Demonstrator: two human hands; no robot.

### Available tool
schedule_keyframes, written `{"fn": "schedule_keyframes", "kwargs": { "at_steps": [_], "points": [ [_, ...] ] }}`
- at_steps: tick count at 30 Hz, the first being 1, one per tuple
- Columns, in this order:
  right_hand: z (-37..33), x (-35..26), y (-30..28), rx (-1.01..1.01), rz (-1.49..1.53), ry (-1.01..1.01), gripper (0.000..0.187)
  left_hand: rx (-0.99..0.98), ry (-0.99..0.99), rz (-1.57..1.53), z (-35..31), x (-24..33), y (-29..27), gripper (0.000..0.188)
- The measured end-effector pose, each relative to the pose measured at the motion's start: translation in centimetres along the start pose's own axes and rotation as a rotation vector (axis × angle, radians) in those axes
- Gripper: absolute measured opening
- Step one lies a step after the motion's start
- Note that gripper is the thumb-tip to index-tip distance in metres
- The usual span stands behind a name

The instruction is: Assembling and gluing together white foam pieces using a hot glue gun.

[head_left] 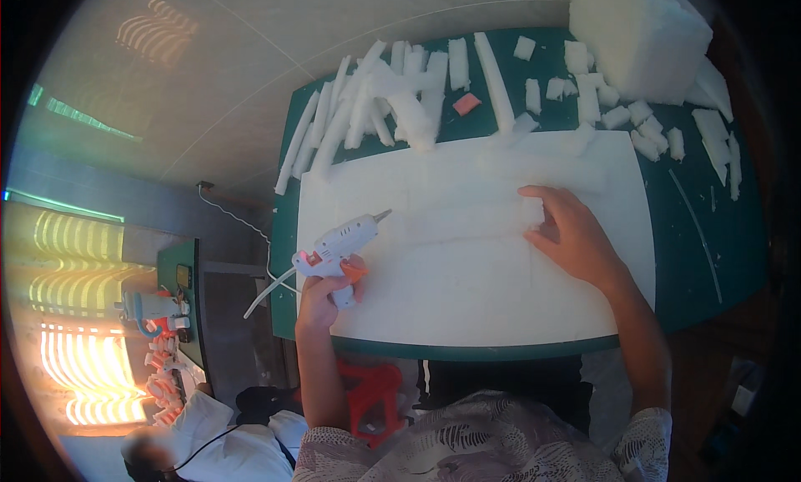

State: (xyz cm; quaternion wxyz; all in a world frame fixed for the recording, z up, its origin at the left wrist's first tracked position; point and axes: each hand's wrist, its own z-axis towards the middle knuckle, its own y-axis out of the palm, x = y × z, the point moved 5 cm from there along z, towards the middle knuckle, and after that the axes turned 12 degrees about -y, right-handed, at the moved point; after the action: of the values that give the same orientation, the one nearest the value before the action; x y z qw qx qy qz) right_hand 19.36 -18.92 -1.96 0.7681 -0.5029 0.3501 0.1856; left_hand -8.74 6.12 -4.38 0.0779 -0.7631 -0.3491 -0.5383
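Observation:
My left hand (pixel 321 297) is wrapped round the handle of a white hot glue gun (pixel 344 238) with an orange trigger. Its nozzle points up and to the right over a large white board (pixel 467 302), and a glue stick (pixel 271 293) sticks out of its back. On the right part of the board, my right hand (pixel 577 236) pinches a small white foam piece (pixel 532 213) between thumb and fingers. A faint pale strip outline runs left from that piece. White on white, I cannot tell whether the two are joined.
Several white foam strips (pixel 302 140) lie piled along the green table's (pixel 680 273) far left. Small foam chunks (pixel 642 140) and a big foam block (pixel 638 44) are at the far right. A pink piece (pixel 466 104) lies between. A red stool (pixel 375 398) and another person (pixel 217 440) are lower left.

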Motion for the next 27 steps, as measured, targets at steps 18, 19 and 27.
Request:
{"fn": "schedule_keyframes", "kwargs": {
  "at_steps": [18,19,27],
  "points": [
    [0.1,-0.2,0.0,-0.019,0.001,0.025,0.05,0.032,-0.047,-0.041,0.0,-0.4,0.1,0.034],
    [0.1,-0.1,0.0,-0.019,0.001,0.024,0.05,0.01,-0.037,-0.034,-0.1,-0.3,0.0,0.035],
    [0.1,-0.2,-0.1,-0.016,0.004,0.017,0.051,-0.06,-0.005,-0.049,-0.8,-0.2,0.8,0.039]
  ]
}}
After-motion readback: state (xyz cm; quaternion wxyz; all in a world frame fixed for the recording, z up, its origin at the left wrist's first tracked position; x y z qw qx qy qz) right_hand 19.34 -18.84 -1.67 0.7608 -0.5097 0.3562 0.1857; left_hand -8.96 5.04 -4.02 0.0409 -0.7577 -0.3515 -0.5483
